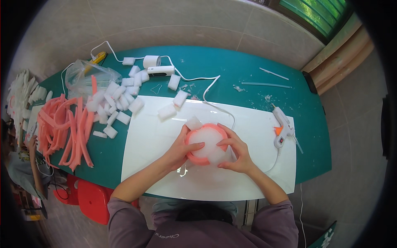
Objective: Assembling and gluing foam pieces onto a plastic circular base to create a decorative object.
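Note:
Both my hands hold a round white foam piece (pixel 205 138) with a pink foam strip (pixel 198 160) around its rim, over a white board. My left hand (pixel 178 149) grips its left side, thumb lying across the top. On the right side, my right hand (pixel 239 153) curls its fingers and thumb around the edge. A small white foam block (pixel 193 122) sits at the upper left rim, beside my left fingertips. Another white foam piece (pixel 216 156) is at the lower right rim, by my right thumb. The underside of the round piece is hidden.
A white and orange glue gun (pixel 283 126) lies on the board's (pixel 155 132) right side, its cord trailing. Glue sticks (pixel 266 85) lie behind. Pink foam strips (pixel 76 128), white foam blocks (pixel 123 118) and a plastic bag (pixel 89 76) cover the left. Another person's arm (pixel 36 167) is far left.

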Demonstrator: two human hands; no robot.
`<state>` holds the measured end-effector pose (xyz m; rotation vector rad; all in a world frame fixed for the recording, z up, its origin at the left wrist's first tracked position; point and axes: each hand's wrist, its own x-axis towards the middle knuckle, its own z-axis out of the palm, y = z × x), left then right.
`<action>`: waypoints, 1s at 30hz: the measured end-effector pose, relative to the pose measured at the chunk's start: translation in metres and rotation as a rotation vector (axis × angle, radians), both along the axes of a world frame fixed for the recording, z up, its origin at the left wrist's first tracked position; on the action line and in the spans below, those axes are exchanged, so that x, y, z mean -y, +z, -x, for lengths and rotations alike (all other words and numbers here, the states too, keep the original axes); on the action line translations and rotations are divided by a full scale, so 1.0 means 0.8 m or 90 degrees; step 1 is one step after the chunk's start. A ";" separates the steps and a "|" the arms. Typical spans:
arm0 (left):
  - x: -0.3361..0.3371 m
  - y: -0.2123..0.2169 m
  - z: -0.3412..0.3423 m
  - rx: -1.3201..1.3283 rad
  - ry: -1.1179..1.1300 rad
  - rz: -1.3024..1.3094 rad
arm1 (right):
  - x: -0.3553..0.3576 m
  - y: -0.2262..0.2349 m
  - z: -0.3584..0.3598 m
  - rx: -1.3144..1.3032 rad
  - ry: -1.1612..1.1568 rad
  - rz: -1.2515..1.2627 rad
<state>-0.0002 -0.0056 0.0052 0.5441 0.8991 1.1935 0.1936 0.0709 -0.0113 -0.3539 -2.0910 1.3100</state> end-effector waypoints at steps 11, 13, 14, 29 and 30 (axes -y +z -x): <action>0.001 0.015 -0.002 -0.264 -0.027 -0.243 | -0.017 0.053 -0.016 -0.012 -0.152 0.346; 0.002 0.013 -0.011 -0.351 -0.057 -0.335 | -0.014 0.062 -0.025 0.116 -0.105 0.355; 0.002 0.014 -0.015 -0.346 -0.072 -0.341 | -0.010 0.066 -0.032 0.246 -0.049 0.365; 0.015 0.022 -0.053 -0.353 -0.135 -0.171 | 0.094 0.073 -0.410 -0.309 -0.758 0.415; 0.013 0.021 -0.055 -0.368 -0.143 -0.178 | 0.112 0.063 -0.441 -0.319 -0.792 0.402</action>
